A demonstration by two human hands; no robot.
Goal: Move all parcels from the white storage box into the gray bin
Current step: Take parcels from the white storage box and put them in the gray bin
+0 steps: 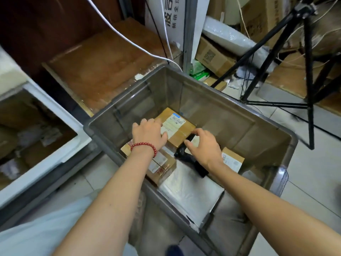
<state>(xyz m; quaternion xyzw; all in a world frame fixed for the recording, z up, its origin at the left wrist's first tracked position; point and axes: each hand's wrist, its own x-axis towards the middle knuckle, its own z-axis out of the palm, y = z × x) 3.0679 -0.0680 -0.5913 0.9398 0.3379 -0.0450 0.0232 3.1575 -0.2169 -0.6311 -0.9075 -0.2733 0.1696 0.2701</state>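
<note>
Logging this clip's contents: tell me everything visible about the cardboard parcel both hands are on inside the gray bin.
The cardboard parcel is a small brown box, taped shut, with a white printed shipping label on its top face. It sits tilted in the gray bin, above the other parcels. The left hand lies across its near left edge; the right hand touches its right corner with its fingers. It looks undamaged.

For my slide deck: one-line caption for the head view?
Both hands set a cardboard parcel inside the gray bin.
</note>
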